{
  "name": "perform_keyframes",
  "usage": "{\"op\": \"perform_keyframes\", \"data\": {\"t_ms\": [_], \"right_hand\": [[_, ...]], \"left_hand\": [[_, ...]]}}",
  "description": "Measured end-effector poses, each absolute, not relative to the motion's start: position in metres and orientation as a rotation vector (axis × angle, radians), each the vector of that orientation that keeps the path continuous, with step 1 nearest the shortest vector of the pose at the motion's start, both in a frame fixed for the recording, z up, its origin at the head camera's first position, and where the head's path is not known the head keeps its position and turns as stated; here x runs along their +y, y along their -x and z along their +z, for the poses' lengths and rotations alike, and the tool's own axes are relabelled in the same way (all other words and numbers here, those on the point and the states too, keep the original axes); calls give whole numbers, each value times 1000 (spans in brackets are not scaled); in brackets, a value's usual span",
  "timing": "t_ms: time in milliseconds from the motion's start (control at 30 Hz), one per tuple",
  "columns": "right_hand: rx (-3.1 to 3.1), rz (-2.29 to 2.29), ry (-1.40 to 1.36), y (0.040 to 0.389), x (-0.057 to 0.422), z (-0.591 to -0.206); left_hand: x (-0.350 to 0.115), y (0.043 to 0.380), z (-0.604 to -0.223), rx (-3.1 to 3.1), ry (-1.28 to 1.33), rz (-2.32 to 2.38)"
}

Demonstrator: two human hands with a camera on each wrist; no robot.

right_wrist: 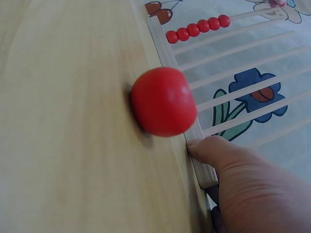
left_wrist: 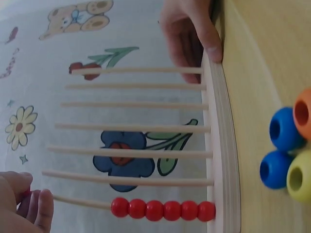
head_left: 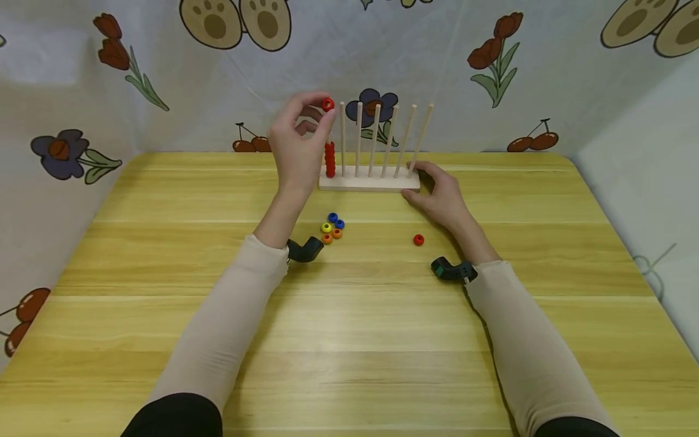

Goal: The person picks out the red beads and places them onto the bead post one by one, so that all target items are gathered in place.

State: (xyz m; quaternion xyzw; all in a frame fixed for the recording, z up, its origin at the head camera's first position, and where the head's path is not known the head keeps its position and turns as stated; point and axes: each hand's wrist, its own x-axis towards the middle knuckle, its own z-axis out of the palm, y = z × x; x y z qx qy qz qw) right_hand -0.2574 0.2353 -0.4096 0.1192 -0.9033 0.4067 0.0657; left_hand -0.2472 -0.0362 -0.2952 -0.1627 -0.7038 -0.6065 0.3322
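My left hand [head_left: 297, 136] pinches a red bead [head_left: 327, 104] between thumb and fingertips, right at the top of the leftmost peg [left_wrist: 82, 201]. Several red beads [left_wrist: 155, 210] are stacked on that peg, down against the base. The wooden peg rack [head_left: 371, 183] has a row of upright pegs, and the others carry no beads. At the rack's right end, my right hand [head_left: 442, 194] grips the base, thumb on the front side and fingers behind it. A loose red bead [right_wrist: 164, 102] lies on the table in front of that hand.
In front of the rack's left part sits a cluster of loose beads: blue [head_left: 333, 217], yellow [head_left: 326, 228] and orange [head_left: 327, 238]. The wooden table [head_left: 349, 315] ends at a patterned cloth wall [head_left: 349, 48] close behind the rack.
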Motion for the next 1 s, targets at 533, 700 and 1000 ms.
{"op": "perform_keyframes", "data": {"t_ms": [533,700,1000], "right_hand": [[-2693,1235,-395,258,237,-411],[-2695,1237,-398,259,236,-411],[-2698,1239,-377,255,235,-409]], "left_hand": [[-41,258,-299,-1942,360,-1552],[-47,269,-306,-1988,355,-1474],[-48,270,-304,-2031,359,-1392]]}}
